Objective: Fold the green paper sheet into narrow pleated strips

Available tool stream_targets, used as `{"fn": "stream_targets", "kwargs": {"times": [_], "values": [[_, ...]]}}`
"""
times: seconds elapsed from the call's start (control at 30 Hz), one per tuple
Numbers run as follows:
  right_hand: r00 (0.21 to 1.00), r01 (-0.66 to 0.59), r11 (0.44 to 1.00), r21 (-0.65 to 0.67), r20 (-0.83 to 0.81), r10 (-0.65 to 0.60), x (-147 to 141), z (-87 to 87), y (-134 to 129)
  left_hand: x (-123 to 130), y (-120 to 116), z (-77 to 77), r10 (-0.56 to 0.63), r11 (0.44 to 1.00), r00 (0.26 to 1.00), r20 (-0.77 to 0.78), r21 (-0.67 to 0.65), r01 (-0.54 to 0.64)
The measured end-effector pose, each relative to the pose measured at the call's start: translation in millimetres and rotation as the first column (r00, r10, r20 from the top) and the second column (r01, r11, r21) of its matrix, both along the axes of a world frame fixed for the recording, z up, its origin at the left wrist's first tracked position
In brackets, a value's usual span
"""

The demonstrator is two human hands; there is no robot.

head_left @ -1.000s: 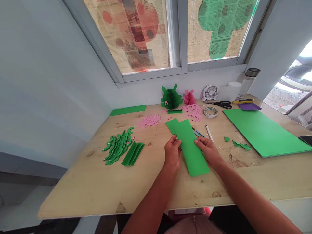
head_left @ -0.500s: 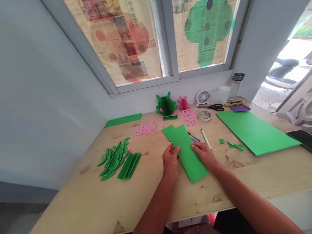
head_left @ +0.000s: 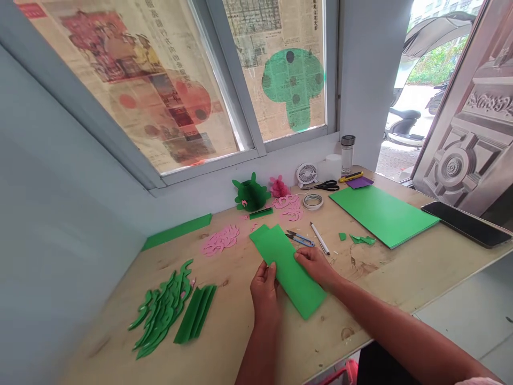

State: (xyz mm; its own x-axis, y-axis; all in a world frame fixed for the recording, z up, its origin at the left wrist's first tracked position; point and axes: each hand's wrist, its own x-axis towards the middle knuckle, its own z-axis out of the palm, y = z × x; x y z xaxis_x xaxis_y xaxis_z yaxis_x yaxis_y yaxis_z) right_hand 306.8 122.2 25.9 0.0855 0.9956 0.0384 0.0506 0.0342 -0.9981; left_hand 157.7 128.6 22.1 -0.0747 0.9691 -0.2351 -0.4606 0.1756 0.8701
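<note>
A long green paper strip (head_left: pixel 294 275) is held between both hands over the wooden table. My left hand (head_left: pixel 264 286) pinches its left edge, thumb on top. My right hand (head_left: pixel 316 264) grips the opposite edge, higher up. Behind its far end, a smaller green piece (head_left: pixel 258 233) sticks out. Just beyond my right hand lie blue-handled snips (head_left: pixel 302 239) and a white pen (head_left: pixel 319 238). To the left are a pile of green cut-outs (head_left: pixel 164 313) and a pleated green paper (head_left: pixel 195 314).
Pink cut-outs (head_left: pixel 220 240), a green paper figure (head_left: pixel 251 194), a tape roll (head_left: pixel 312 201), black scissors (head_left: pixel 326 185) and a small fan (head_left: pixel 306 174) stand or lie farther back. At right are green sheets (head_left: pixel 382 214) and a phone (head_left: pixel 468 222).
The view has turned to the right and up, so the table things appear farther left and lower. Both hands still hold the green strip in much the same way.
</note>
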Motion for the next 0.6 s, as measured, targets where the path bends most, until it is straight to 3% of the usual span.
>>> {"fn": "stream_targets", "kwargs": {"times": [0.33, 0.43, 0.6], "values": [[0.994, 0.085, 0.996, -0.020, 0.069, -0.083, 9, 7.3, 4, -6, -1, -14.1, 0.068, 0.997, 0.997, 0.039, -0.031, -0.067], [0.983, 0.157, 0.986, -0.046, 0.101, -0.152, 35, 18.4, 11, -9, -1, -16.6, 0.094, 0.995, 0.994, 0.057, -0.019, -0.094], [0.920, 0.336, 0.931, -0.142, 0.262, -0.292, 106, 33.2, 17, -10, 0, -17.9, 0.132, 0.991, 0.991, 0.016, 0.012, -0.132]]}}
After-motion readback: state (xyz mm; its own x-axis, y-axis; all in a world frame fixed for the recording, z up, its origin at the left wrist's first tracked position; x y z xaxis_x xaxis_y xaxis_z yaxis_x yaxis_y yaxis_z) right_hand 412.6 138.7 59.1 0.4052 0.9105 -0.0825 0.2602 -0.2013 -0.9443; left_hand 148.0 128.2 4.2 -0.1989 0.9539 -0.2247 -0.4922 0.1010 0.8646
